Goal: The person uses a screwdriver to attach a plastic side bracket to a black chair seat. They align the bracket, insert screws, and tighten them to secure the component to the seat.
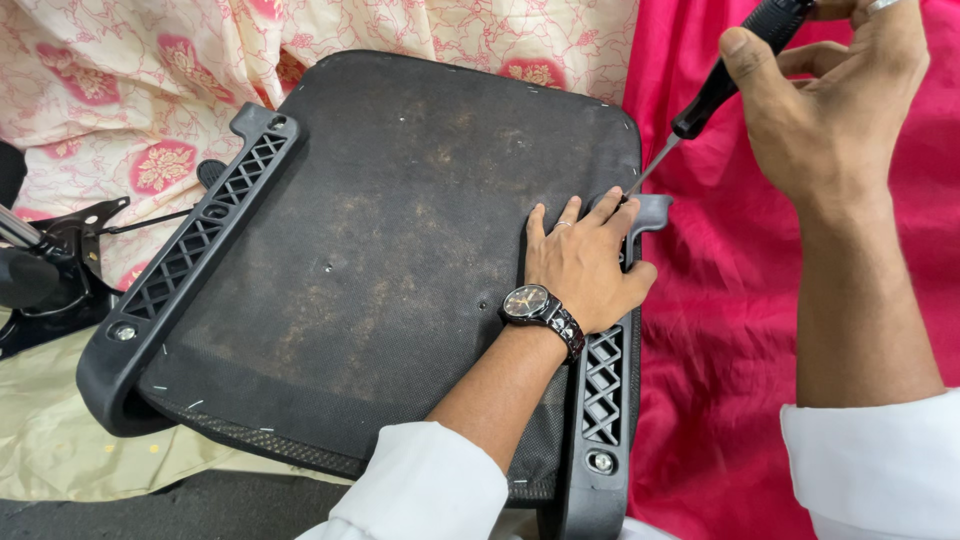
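Clasped in the right hand (830,110) is a black-handled screwdriver (722,85), fingers wrapped shut round the grip. Its long axis is slanted down and leftward from that grip, and the thin metal tip is set at the top of the right-side armrest bracket (605,385), just beside the fingertips of the left hand (585,262). That hand is laid flat and open, nothing held, on the underside of the dark seat base (380,250), nearer the tip. Pink cloth (720,330) is spread beneath.
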